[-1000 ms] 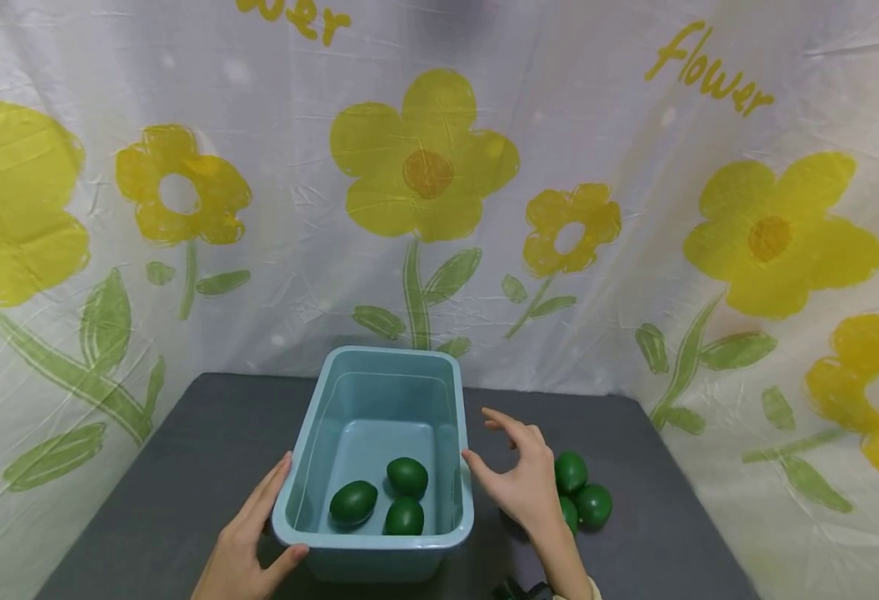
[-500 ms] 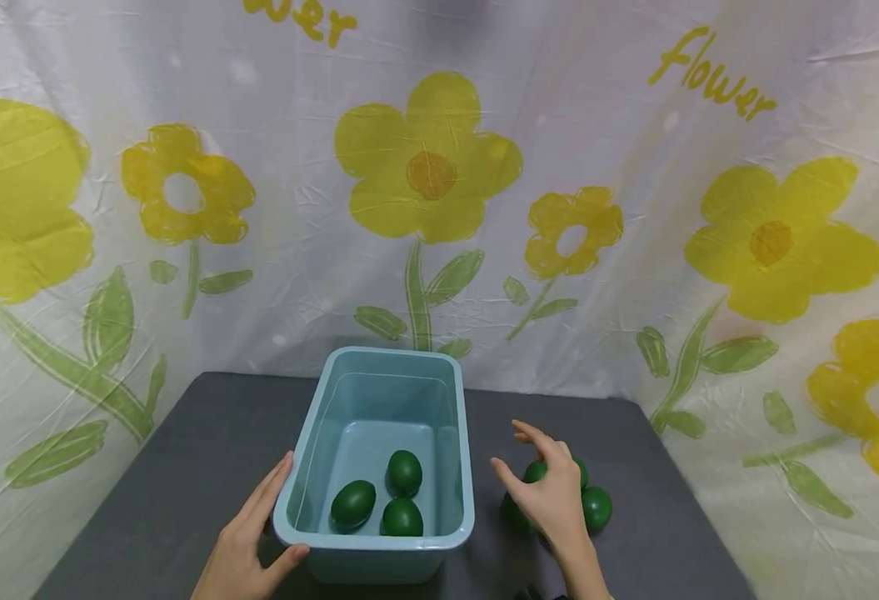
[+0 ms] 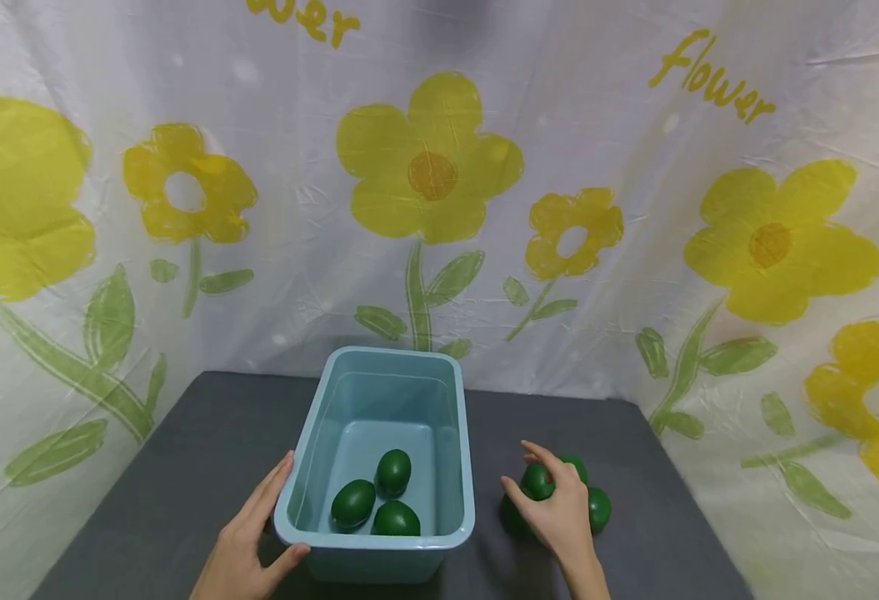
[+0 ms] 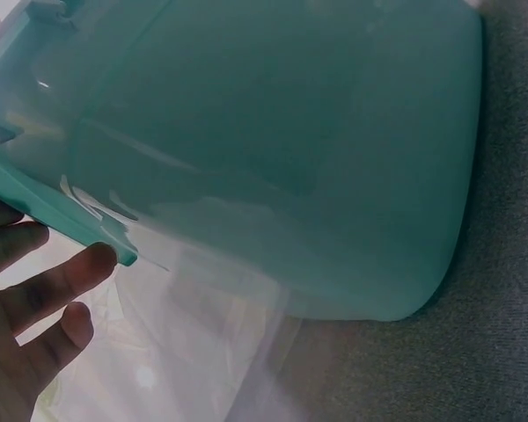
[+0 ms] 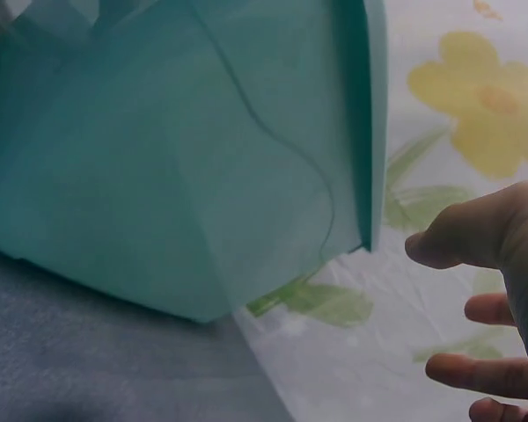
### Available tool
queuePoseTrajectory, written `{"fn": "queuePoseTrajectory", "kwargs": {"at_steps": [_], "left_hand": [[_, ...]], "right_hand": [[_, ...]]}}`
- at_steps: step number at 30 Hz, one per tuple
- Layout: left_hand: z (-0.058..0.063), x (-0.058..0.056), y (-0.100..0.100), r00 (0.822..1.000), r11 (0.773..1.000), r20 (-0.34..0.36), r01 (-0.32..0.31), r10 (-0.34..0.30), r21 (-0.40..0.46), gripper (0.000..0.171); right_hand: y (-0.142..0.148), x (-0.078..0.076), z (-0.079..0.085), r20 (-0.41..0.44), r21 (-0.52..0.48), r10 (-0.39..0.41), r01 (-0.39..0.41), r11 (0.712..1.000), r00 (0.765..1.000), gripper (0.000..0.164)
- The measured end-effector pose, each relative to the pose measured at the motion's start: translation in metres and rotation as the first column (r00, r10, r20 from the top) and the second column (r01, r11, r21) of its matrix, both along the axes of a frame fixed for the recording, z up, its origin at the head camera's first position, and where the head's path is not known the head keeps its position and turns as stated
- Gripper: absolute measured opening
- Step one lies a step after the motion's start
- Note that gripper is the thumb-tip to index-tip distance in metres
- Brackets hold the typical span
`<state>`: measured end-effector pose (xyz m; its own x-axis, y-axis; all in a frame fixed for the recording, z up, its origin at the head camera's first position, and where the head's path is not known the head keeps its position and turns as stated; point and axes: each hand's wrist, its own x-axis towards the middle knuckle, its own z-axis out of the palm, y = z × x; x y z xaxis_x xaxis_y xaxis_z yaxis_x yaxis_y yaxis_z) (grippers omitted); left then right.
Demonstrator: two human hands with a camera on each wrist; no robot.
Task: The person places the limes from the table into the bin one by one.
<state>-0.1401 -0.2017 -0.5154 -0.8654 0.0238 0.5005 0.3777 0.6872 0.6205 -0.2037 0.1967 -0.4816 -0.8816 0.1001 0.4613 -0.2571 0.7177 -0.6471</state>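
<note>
A light blue-green plastic bin (image 3: 372, 542) stands on the table with three smooth, dark green oval fruits (image 3: 352, 504) inside, near its front end. My left hand (image 3: 240, 542) rests against the bin's front left corner, thumb at the front rim and fingers along the side. In the left wrist view, fingertips (image 4: 97, 258) lie right at the rim. To the right of the bin, my right hand (image 3: 565, 512) hovers over several more green fruits (image 3: 599, 510), thumb and fingers spread apart. The hand partly hides this pile. No fruit shows between the right fingers (image 5: 475, 374) in the right wrist view.
The dark grey tabletop (image 3: 679, 550) extends on both sides of the bin. A white curtain (image 3: 289, 283) printed with yellow flowers hangs behind the table and along its sides.
My right hand has moved from beside the bin's right rim rightward and down over the fruit pile. Two fruits in the bin have rolled slightly left. The left hand stays put.
</note>
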Motion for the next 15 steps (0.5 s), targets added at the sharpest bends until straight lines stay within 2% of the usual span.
{"fn": "queuePoseTrajectory", "kwargs": {"at_steps": [7,15], "left_hand": [[-0.001,0.001,0.003,1.000,1.000,0.000,-0.004,0.004,0.002,0.103],[0.002,-0.001,0.002,1.000,1.000,0.003,-0.015,0.015,-0.003,0.101]], "right_hand": [[0.009,0.006,-0.017,0.093,0.010,-0.046,0.045,0.999,0.995,0.054],[0.015,0.010,-0.034,0.105,0.070,-0.083,0.076,0.995,0.991,0.054]]}}
